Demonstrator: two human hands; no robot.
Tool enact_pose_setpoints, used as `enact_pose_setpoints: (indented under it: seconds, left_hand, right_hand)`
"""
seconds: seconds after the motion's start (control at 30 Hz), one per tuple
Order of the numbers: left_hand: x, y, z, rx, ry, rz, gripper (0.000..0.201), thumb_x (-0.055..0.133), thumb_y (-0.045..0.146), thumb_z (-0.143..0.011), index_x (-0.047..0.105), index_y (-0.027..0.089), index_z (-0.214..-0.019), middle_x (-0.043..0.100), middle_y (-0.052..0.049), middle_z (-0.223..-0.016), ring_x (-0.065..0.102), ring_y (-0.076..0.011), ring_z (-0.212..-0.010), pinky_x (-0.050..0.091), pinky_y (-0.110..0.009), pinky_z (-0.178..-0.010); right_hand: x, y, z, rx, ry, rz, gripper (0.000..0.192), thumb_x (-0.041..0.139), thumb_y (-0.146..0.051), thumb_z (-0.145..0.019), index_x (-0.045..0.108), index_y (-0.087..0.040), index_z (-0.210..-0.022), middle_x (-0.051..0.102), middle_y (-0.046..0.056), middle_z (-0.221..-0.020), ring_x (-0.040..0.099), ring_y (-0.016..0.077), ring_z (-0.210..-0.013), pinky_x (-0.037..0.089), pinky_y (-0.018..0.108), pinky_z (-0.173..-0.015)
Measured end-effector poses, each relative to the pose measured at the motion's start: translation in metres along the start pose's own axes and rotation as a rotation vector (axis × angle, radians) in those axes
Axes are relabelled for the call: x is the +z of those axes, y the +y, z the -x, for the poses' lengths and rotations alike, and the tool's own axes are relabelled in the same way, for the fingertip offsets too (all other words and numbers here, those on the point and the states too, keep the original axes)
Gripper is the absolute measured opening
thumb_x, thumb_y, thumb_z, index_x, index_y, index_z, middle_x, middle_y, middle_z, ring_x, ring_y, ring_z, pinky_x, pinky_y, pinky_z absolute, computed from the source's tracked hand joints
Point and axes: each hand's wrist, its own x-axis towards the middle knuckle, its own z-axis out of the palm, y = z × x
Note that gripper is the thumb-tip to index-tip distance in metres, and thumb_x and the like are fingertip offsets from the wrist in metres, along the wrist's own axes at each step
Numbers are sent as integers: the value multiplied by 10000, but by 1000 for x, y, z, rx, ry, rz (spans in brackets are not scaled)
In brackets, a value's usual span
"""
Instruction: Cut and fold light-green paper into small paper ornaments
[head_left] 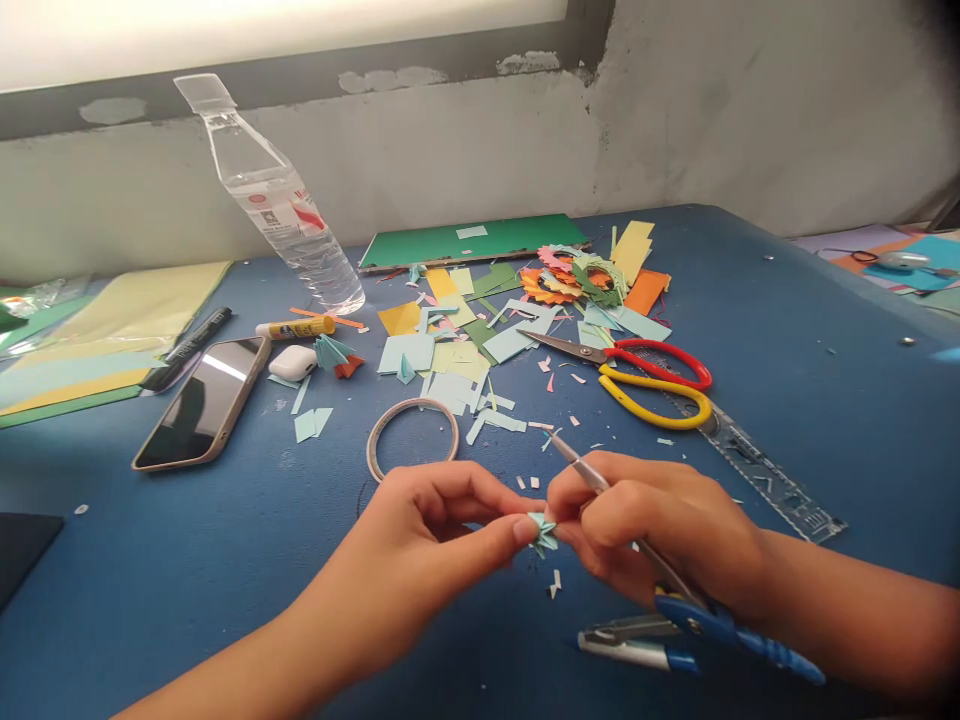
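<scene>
Working over the blue table (pixel 787 330), largest first: green card sheet (pixel 480 240) at the back edge, tilted water bottle (pixel 277 205) left of it, phone (pixel 204 400) face up at left with earbud case (pixel 292 362) and glue stick (pixel 296 328) just beyond. Red-and-yellow scissors (pixel 645 378) lie open right of centre, clear ruler (pixel 757 470) running diagonally beneath their handles. Tape ring (pixel 412 435) sits just above your hands; scrap pile (pixel 465 345) is spread behind it. Your left hand (pixel 427 530) pinches the folded light-blue paper piece (pixel 541 532) between thumb and fingertips, held just above the table near the front edge. Your right hand (pixel 660 525) is closed around the blue-handled scissors (pixel 697 610), blade tip pointing up-left, fingertips also touching the paper piece. Stapler (pixel 637 640) lies on the table just below your right hand.
</scene>
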Motion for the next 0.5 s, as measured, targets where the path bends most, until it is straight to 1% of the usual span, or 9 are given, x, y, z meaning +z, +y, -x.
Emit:
enact_pose_setpoints:
  seconds: [0.07,0.17,0.27,0.37,0.43,0.5]
  left_hand:
    - [2,-1,1,52,50,-48,52,697,236,-742,723,192,-739,747,26,-726,651,-108,-684,490,-149,-631]
    - [5,-1,3,138,112,-172,74,690,231,-732,739,192,-770,760,13,-753,669,-133,-701,501,-164,-633]
    - [4,-1,4,146,110,-213,93,674,217,-733,754,207,-780,764,16,-751,678,-147,-702,510,-178,-631]
    - [3,-2,3,136,91,-212,112,662,225,-740,761,222,-791,768,13,-771,683,-165,-716,522,-202,-635]
    - [4,-2,2,136,82,-208,109,664,223,-738,761,220,-786,769,4,-791,687,-176,-736,531,-213,-641]
    - [4,-1,1,158,96,-223,89,668,197,-725,756,203,-738,767,-11,-837,689,-182,-773,538,-210,-651]
  right_hand:
    - [-1,-2,0,16,-28,13,175,489,-22,-829,441,-190,-817,476,-22,-800,461,69,-667,407,158,-613]
    - [0,-4,1,15,-19,82,160,440,-45,-865,438,-198,-817,464,-25,-790,425,67,-622,390,154,-571]
    - [2,-4,2,-28,-2,205,166,376,-108,-923,447,-202,-806,490,-7,-779,445,91,-636,400,182,-571]
    - [0,-4,-1,-111,10,295,234,301,-150,-970,454,-202,-802,528,11,-752,480,114,-659,425,214,-603]
    - [-1,-5,-4,-153,-20,312,275,276,-157,-981,458,-201,-780,558,23,-747,520,123,-688,451,220,-644]
    - [-2,-6,-6,-169,-55,306,300,272,-155,-981,463,-200,-754,583,34,-752,563,140,-761,470,233,-712]
